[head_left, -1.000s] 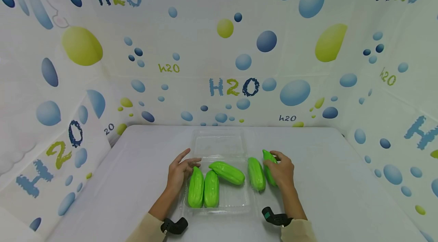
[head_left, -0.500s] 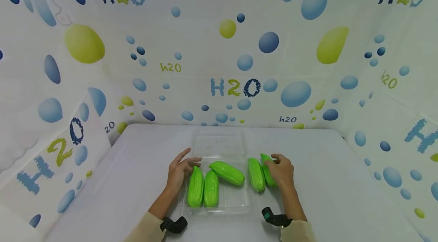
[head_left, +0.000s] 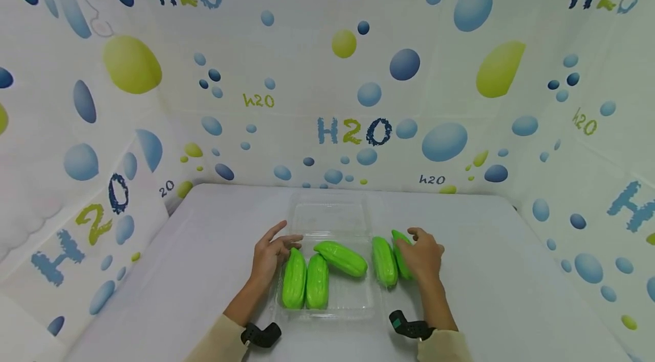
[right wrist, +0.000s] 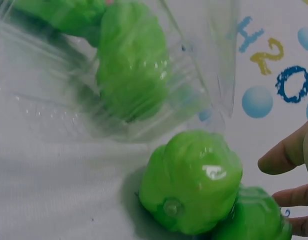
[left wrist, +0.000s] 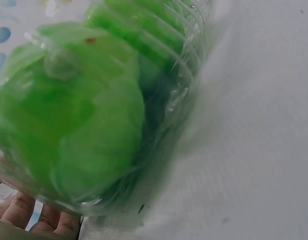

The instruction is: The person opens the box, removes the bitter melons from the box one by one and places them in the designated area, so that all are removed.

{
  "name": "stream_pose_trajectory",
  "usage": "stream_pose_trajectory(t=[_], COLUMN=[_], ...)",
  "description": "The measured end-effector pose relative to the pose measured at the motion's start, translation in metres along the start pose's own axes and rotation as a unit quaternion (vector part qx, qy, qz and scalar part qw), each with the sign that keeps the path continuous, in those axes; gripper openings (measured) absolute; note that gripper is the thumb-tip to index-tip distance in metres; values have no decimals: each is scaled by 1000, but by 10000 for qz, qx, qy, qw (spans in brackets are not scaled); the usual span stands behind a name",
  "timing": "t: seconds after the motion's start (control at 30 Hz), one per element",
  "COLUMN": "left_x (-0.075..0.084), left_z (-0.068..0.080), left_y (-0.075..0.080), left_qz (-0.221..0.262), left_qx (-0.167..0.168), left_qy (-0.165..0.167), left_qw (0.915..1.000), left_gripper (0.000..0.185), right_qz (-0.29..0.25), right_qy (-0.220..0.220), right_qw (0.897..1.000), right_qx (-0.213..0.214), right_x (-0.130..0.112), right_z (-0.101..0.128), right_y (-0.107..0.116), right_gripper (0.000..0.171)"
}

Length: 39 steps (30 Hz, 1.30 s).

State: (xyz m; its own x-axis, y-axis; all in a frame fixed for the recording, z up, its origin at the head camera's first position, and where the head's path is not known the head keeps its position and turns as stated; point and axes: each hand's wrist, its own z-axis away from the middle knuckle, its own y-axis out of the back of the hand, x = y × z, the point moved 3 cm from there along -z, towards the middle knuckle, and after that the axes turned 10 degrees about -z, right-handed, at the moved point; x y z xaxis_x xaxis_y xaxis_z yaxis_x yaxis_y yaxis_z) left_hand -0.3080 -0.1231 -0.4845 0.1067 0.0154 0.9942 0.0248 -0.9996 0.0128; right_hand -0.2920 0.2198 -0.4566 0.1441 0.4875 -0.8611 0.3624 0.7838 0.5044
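Note:
A clear plastic clamshell box (head_left: 353, 299) lies open on the table, its lid (head_left: 327, 217) folded back. Inside are three glossy green ridged vegetables, kind unclear: two upright at the left (head_left: 294, 279) and one slanting (head_left: 340, 258). Two more lie side by side on the cloth, right of the box: a nearer one (head_left: 384, 261) and an outer one (head_left: 402, 259). My left hand (head_left: 267, 259) rests at the box's left edge with fingers extended. My right hand (head_left: 423, 257) is over the outer vegetable; in the right wrist view its thumb (right wrist: 286, 152) stands apart from it.
A white cloth covers the table (head_left: 501, 271). A white curtain (head_left: 286, 55) printed with bubbles and H2O lettering encloses the back and sides. Dark straps with small devices sit on both wrists, the left (head_left: 261, 335) and the right (head_left: 409, 325).
The outer vegetable has come down and left, close against its neighbour, and my right hand's fingers have loosened from it. My left hand stays in place. The head view has shifted slightly.

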Motion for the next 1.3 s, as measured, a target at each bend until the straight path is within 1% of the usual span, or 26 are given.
stream_pose_trajectory(t=[0.07,0.13,0.3,0.5,0.63,0.77,0.87,0.97,1.1,1.3], left_x=[0,0,0,1,1,2,3,4,5,4], left_z=[0,-1,0,2,1,2,2,1,1,1], left_y=[0,0,-1,-2,-1,0,0,-1,-1,0], left_qz=[4,-16,8,36,-7,-46,-97,-129,-123,-93], left_qx=[6,12,8,-28,-12,-13,-16,-14,-38,-43], left_qy=[-3,-2,6,-41,-108,-141,-158,-122,-60,-64], left_qw=[10000,10000,10000,10000,9999,9999,9998,9998,9999,9999], left_gripper=[67,67,67,68,68,67,68,67,67,66], right_qz=[204,231,-54,-283,-773,-1268,-1388,-1416,-1424,-1363], right_qy=[161,302,450,573,863,1208,1455,1639,1740,1799], right_qw=[9996,9992,9989,9970,9912,9820,9768,9721,9674,9655], right_qx=[71,101,-79,-444,-644,-700,-741,-903,-1161,-1299], right_x=[-6,-11,-20,-27,-38,-53,-63,-69,-72,-74], right_z=[1,2,6,10,14,20,25,30,36,42], right_y=[-1,-2,-3,3,8,9,3,-8,-22,-31], right_gripper=[55,55,54,52,46,40,38,38,39,40])
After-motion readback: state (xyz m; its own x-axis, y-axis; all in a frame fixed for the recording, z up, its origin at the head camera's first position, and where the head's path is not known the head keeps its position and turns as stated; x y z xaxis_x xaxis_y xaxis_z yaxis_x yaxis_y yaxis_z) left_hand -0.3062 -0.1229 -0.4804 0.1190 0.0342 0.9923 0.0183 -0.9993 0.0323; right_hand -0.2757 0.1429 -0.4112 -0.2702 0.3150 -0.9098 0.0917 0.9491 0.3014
